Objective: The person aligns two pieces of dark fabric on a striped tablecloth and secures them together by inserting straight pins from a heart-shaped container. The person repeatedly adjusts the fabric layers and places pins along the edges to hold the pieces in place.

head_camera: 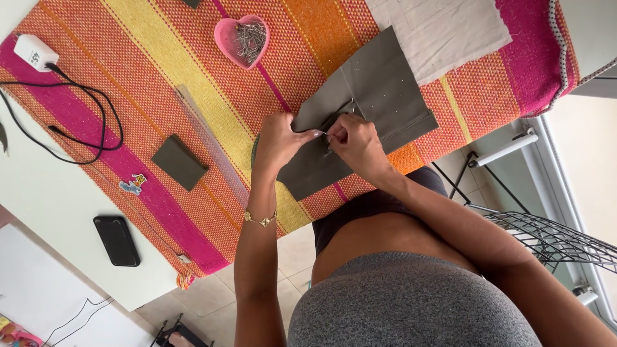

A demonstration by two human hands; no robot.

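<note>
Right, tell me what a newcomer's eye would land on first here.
First the striped cloth in pink, orange and yellow that covers the table. At its near edge the left hand and right hand meet on a folded piece of grey-brown fabric, pinching something thin and metallic, likely a pin. Farther back on the cloth sits a pink heart-shaped dish of pins.

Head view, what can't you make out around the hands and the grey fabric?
- Pin between the fingertips: too small to confirm; left hand and right hand cover that spot.
- Grey fabric: its near middle is hidden by both hands.
- Beige cloth: cut off by the top edge.
- Pins in the pink heart dish: too small to count.
</note>
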